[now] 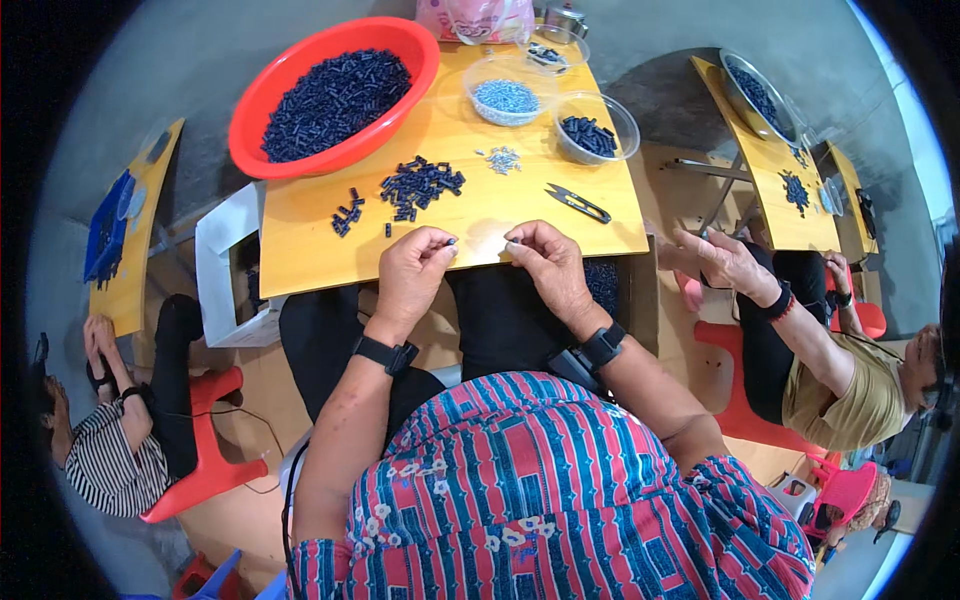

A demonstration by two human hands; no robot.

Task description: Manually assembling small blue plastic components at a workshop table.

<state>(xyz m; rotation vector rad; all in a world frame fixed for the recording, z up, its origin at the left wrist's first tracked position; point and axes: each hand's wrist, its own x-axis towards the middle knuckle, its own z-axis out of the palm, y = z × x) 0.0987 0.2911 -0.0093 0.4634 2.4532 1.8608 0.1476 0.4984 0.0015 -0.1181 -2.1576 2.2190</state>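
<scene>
My left hand [413, 268] is closed in a pinch at the table's near edge, with a small dark piece [452, 241] showing at its fingertips. Facing it a short way off, my right hand [555, 268] also pinches, on a tiny dark thing too small to name. Beyond my left hand lies a pile of short black tube-like parts [420, 185], with a smaller cluster [346, 213] to its left. Some small silvery pieces [500, 160] are scattered farther back. Black thread snips [578, 203] rest on the table beyond my right hand.
A large red basin [415, 95] full of black parts fills the table's back left. Clear bowls hold silvery-blue pieces [506, 97] and black parts [590, 136]. A white box [225, 225] stands beside the table. Other people sit at tables on both sides.
</scene>
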